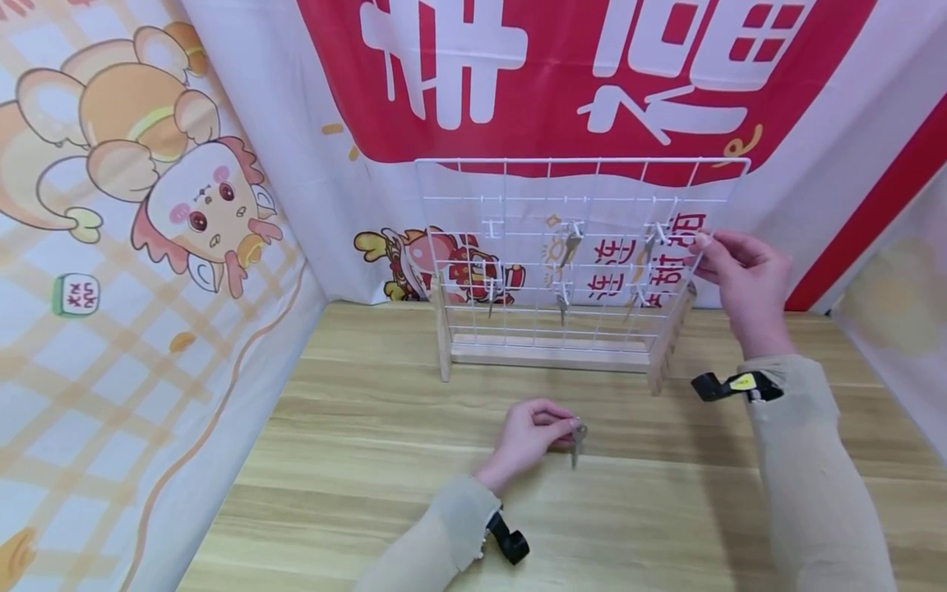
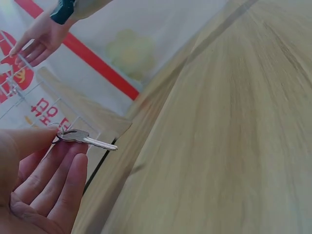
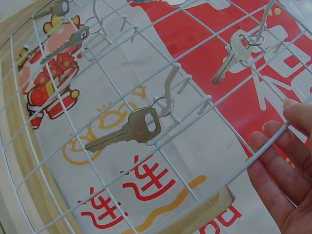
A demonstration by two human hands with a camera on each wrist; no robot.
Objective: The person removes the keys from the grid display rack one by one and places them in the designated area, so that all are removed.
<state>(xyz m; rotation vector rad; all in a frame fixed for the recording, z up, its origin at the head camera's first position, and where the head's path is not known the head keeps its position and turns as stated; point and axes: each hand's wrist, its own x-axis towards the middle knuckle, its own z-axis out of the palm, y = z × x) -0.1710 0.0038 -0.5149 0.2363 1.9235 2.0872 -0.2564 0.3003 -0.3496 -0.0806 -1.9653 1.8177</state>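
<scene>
My left hand (image 1: 531, 437) is low over the table, in front of the rack, pinching a small silver key (image 2: 74, 136) by its ring between thumb and index finger. In the left wrist view the key's blade points away from the fingers. At the right side of a white wire grid rack (image 1: 584, 159), my right hand (image 1: 755, 284) grips the edge wire, thumb on one side and fingers on the other. Keys hang by rings from the rack's white hooks, among them one key (image 3: 141, 127) near the middle and another key (image 3: 234, 53) closer to the right hand.
Wooden feet and a wooden bar (image 1: 551, 355) carry the grid on the wood-grain table (image 1: 355, 460). The upper left hook (image 1: 491, 228) shows no key. Behind hangs a white cloth with a red printed panel (image 1: 562, 90); a cartoon-printed cloth (image 1: 148, 345) covers the left side.
</scene>
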